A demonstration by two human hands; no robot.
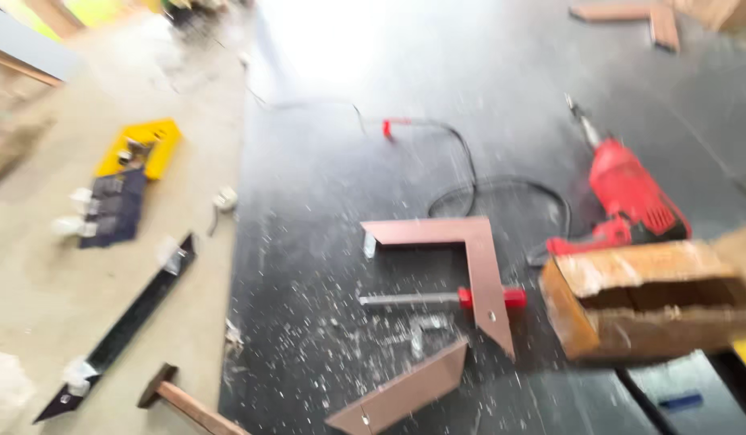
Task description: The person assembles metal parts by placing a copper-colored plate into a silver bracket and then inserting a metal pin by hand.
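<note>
Blurred frame; neither hand in view, so no grip state can be told. L-shaped brown frame corner [470,250] lies flat on the dark bench [325,185], over a red-handled screwdriver [449,299]. Red drill [631,197] rests beside an open cardboard box [647,302]. Yellow case [143,147] at left.

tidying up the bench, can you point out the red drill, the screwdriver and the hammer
red drill [631,189], head view, on the red body
screwdriver [490,298], head view, on its red handle
hammer [157,386], head view, on the dark head at the bottom edge
</note>
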